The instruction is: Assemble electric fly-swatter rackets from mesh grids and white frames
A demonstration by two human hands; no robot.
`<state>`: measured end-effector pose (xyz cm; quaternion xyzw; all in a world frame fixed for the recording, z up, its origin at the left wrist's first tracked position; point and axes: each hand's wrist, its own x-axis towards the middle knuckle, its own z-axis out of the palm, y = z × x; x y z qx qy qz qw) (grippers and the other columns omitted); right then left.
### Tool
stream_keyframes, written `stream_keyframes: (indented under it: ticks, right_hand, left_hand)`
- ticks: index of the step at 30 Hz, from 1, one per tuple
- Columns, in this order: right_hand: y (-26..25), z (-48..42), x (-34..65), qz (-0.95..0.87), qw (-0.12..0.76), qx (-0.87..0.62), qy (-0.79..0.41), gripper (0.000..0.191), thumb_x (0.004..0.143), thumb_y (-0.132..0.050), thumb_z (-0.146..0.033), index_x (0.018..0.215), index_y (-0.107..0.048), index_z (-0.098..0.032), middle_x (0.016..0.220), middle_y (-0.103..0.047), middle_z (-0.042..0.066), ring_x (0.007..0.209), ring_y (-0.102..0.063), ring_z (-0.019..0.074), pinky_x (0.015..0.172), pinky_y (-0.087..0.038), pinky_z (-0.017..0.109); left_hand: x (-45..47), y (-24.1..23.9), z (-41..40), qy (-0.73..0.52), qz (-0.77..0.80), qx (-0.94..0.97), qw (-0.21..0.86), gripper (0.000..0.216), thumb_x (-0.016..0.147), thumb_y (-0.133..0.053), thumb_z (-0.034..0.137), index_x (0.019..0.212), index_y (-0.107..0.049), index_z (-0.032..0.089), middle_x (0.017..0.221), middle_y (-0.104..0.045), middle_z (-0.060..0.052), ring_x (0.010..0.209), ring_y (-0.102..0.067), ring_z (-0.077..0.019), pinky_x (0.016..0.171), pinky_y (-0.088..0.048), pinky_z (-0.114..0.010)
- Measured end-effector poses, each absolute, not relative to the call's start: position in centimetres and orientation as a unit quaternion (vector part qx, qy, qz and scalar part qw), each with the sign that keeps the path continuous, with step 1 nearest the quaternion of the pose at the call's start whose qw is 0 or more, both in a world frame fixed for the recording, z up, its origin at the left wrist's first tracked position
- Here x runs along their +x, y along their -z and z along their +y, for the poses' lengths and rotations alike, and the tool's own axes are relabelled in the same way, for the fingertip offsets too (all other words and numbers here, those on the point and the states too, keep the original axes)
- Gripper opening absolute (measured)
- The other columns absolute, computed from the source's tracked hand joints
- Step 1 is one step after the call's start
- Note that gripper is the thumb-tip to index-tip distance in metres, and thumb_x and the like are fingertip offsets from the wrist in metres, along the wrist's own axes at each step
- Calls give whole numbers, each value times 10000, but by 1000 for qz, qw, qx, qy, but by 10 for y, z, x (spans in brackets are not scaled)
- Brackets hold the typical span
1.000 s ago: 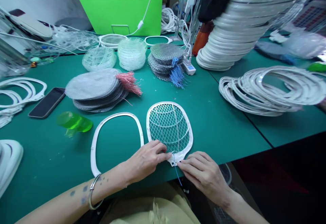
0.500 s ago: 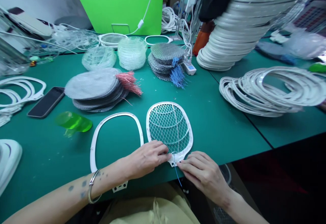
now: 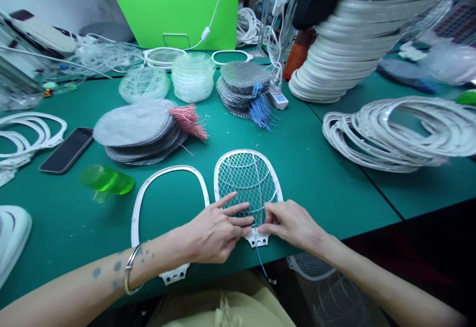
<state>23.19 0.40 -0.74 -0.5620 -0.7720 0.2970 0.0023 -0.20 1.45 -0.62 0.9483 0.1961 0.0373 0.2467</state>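
A white racket-shaped frame (image 3: 223, 156) lies flat on the green table, a silvery diamond mesh (image 3: 241, 175) inside it. My left hand (image 3: 211, 230) has its fingers spread across the lower left of that mesh, the thumb side low by the neck. At the lower right rim, my right hand (image 3: 293, 223) is closed, thumb and index finger pinching the frame. A thin blue wire (image 3: 262, 262) runs from the neck (image 3: 256, 240) down over the table edge. To the left lies a second white frame (image 3: 136, 208) without mesh, partly under my left forearm.
Grey mesh discs with red wires (image 3: 134, 123) and others with blue wires (image 3: 241, 86) are stacked behind. White frames (image 3: 390, 153) lie piled at right, near a tall leaning stack (image 3: 334, 59). A phone (image 3: 67, 151) and a green translucent cylinder (image 3: 111, 179) lie left.
My left hand's fingers have spread out over the mesh from a bent grip near the neck. My right hand has moved up from the neck to the lower right rim.
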Motion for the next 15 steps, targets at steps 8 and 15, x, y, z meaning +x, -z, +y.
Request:
stream_keyframes:
  ticks: [8,15]
  right_hand:
    - [14,-8,236,-803,31,-567,-180,313,711,-786,-445,730,-558,-231,693,-671,-29,661,-620,177,626,-401,305]
    - [51,-11,262,-838,60,-540,-49,987,808,-494,-711,1538,-85,-187,1538,-303,149,1381,-338,335,1007,-442,487]
  left_hand:
    - [-16,8,15,-61,201,947,244,435,972,-454,280,1405,-447,325,1477,-431,34,1438,-250,-208,1205,-90,-513]
    - [-39,26,45,-53,427,891,142,841,913,-400,650,1513,-200,97,1553,-203,-174,1457,-128,-314,1167,-76,-581]
